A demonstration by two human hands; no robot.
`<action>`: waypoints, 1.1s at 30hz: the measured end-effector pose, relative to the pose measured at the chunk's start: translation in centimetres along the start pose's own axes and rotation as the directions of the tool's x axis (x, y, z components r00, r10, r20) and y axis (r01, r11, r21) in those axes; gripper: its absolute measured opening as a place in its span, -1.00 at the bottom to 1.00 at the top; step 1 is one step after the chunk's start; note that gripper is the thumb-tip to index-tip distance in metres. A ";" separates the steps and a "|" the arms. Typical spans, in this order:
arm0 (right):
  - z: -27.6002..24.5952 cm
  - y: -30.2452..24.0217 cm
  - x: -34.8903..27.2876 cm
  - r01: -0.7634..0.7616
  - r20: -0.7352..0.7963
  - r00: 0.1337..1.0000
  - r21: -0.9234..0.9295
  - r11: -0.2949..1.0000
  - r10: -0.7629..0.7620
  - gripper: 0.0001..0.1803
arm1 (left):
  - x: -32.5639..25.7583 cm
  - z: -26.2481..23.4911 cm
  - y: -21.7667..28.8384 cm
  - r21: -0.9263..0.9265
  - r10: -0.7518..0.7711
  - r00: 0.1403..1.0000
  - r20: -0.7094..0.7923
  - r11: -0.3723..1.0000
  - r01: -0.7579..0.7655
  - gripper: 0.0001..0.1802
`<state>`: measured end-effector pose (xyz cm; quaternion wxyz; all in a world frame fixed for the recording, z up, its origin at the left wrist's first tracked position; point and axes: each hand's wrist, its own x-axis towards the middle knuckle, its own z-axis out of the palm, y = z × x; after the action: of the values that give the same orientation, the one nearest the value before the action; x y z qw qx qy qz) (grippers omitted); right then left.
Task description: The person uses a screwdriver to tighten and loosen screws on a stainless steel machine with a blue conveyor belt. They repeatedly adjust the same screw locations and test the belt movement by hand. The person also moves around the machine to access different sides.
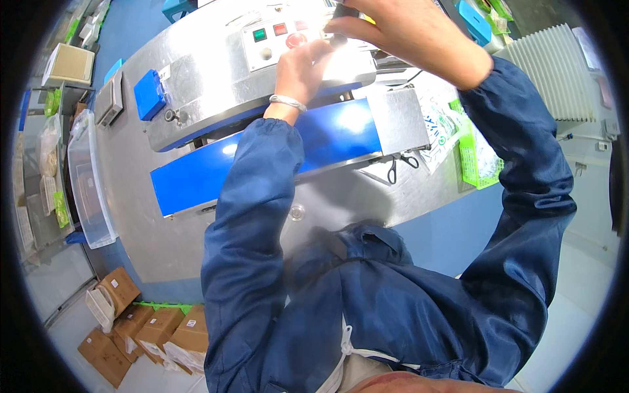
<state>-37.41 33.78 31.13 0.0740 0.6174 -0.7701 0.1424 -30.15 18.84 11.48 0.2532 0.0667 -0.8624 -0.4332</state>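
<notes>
At the top of the view, both my hands meet over a metal machine (pixel 216 85) with a blue conveyor belt (pixel 334 134) along its near side. My left hand (pixel 298 71) is closed beside the red round button of the control panel (pixel 255 49). Its fingertips reach a small black part (pixel 337 40), and glare hides what they pinch. My right hand (pixel 400 26) comes from the right, its thumb and fingers closed round a dark cylindrical piece (pixel 345 11) just above that black part. The kind of this piece cannot be made out.
Black-handled scissors (pixel 393 171) lie by the belt's right end, next to a plastic bag (pixel 436 131) and a green basket (pixel 481 164). At left stand a blue box (pixel 150 95), a small scale (pixel 109 98) and a clear bin (pixel 88 183). Cardboard boxes (pixel 160 327) sit on the floor.
</notes>
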 end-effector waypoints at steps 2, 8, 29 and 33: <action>-0.8 0.2 -0.2 0.076 -0.019 0.997 0.142 0.987 -0.074 -0.79 | 0.1 -0.2 -0.5 0.020 0.002 1.000 0.010 1.000 -0.002 -0.80; -0.4 0.9 0.3 -0.130 0.140 0.980 -0.104 0.986 0.144 -0.73 | -0.1 -0.4 0.6 0.052 -0.041 0.995 0.090 0.998 0.037 -0.78; 0.0 0.1 -0.6 -0.073 0.034 0.997 0.022 0.997 0.073 -0.75 | 1.6 -2.6 5.2 -0.177 0.255 0.967 -0.001 0.952 -0.251 -0.40; -0.2 -0.6 -0.9 -0.170 0.074 0.981 -0.125 0.977 0.180 -0.66 | 1.9 -3.6 7.2 -0.125 0.079 0.994 0.080 0.990 -0.068 -0.49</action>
<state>-36.61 34.54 31.16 0.0647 0.5471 -0.8311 0.0761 -29.22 20.04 19.62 0.2357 0.0008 -0.8462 -0.4778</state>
